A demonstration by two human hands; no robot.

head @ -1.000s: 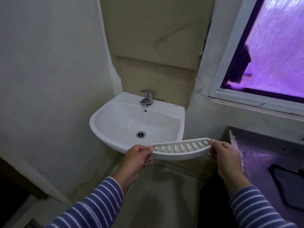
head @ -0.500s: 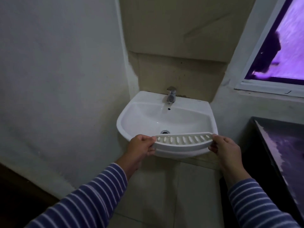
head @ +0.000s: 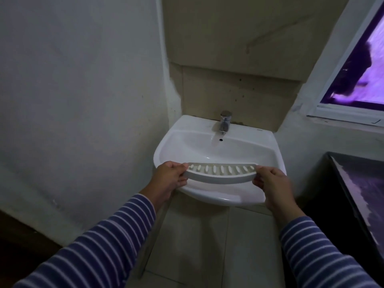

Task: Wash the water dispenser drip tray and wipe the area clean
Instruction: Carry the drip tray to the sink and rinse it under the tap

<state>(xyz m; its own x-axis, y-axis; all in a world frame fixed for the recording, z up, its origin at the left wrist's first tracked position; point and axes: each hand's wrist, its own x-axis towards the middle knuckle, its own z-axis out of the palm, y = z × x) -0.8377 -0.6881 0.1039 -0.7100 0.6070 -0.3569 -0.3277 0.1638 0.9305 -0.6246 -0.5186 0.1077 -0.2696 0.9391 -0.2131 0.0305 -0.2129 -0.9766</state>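
A white, curved drip tray (head: 221,173) with a row of oval slots is held level over the front of a white wall-mounted sink (head: 268,150). My left hand (head: 169,178) grips its left end and my right hand (head: 272,185) grips its right end. A chrome tap (head: 225,121) stands at the back of the sink; no water is seen running from it. The tray hides the drain.
A plain wall runs close on the left. A dark counter (head: 357,183) juts in at the right, below a window (head: 359,65) with purple light. Pale floor tiles lie under the sink.
The tray has moved left from beside the sink's right corner to over its front middle. The sink now sits nearer and more central in view.
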